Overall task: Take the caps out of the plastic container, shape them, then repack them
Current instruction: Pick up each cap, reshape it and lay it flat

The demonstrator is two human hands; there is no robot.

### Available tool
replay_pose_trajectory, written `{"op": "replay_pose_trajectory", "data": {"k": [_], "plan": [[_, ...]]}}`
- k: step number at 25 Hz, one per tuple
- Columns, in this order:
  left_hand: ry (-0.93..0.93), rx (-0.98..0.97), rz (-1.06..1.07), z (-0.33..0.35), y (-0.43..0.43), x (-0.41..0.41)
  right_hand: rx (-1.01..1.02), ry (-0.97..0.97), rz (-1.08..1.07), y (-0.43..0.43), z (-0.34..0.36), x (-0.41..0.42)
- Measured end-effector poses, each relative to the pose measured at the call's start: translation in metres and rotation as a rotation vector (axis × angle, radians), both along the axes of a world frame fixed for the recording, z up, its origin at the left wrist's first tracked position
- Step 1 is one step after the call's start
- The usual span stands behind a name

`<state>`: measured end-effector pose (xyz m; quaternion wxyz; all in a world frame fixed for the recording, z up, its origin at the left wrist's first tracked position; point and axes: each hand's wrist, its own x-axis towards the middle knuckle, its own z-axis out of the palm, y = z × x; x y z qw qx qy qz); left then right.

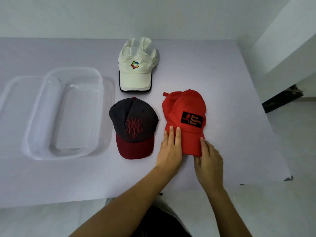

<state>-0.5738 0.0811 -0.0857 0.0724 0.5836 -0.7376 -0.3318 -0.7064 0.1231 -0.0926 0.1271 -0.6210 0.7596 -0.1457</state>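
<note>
Left hand (171, 147) lying flat, fingers straight, pressing red cap (186, 106) brim; right hand (209, 159) pinching brim's right edge.

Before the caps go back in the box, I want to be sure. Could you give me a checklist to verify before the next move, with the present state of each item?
1. All caps are out of the plastic container: ok, it holds nothing.
2. Container open: ok, no lid on top.
3. red cap shaped: not ok, its crown is creased. The left hand rests on it and the right hand holds its brim.
4. dark cap shaped: ok, its crown looks rounded.
5. white cap shaped: cannot tell, its back looks folded.
</note>
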Motion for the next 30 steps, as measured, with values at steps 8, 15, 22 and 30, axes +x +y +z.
{"op": "replay_pose_trajectory", "data": {"k": [8,15,22,30], "plan": [[0.271,-0.089,0.012,0.010,0.000,0.021,-0.005,-0.346,0.078,-0.006,0.024,-0.007],[0.698,0.173,0.141,0.050,0.005,0.014,-0.068,-0.905,-0.012,-0.005,0.051,0.015],[0.725,0.125,0.173,0.068,0.008,0.017,-0.126,-0.924,0.064,-0.014,0.063,0.013],[0.932,0.289,0.278,0.077,-0.045,0.074,-0.130,-0.355,0.341,-0.004,0.064,-0.024]]}}
